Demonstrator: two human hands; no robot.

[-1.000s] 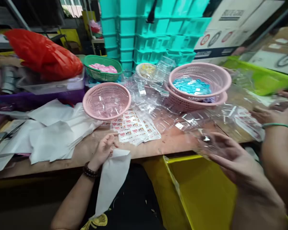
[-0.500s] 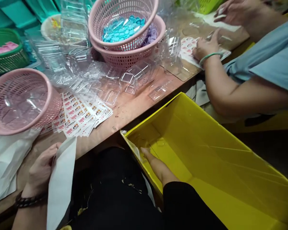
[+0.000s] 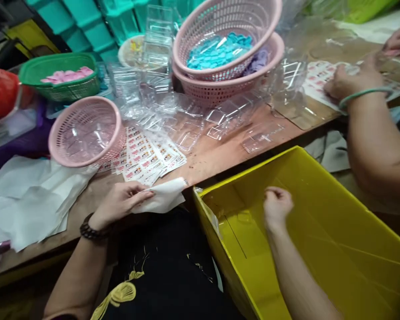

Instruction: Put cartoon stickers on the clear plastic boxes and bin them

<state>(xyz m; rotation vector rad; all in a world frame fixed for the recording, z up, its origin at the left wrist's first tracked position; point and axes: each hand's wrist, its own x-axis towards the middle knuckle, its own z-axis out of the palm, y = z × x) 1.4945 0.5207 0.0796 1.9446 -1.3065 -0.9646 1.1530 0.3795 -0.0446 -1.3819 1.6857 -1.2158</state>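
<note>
My left hand (image 3: pixel 122 202), with a dark beaded bracelet at the wrist, pinches a white paper sheet (image 3: pixel 162 195) over the table's front edge. My right hand (image 3: pixel 278 205) is inside the deep yellow bin (image 3: pixel 340 249), its fingers curled in with nothing visible in them. At the bin's far left end a clear plastic piece (image 3: pixel 244 217) seems to lie on the floor, hard to make out. Near my left hand, printed sticker sheets (image 3: pixel 150 155) are fanned out beside a pink basket (image 3: pixel 86 106) holding clear plastic pieces.
Stacked pink baskets (image 3: pixel 226 84) hold blue and purple pieces. Clear plastic blister trays (image 3: pixel 156 84) pile up mid-table. White sheets (image 3: pixel 36 191) lie at left, below a green basket (image 3: pixel 60 66) with pink pieces. At right, a co-worker's hand (image 3: pixel 356 82) works over sticker sheets.
My right hand went from holding a clear plastic package above the bin to reaching inside it; now it is raised, without the package. The white paper sheet has swung rightward. The view turned.
</note>
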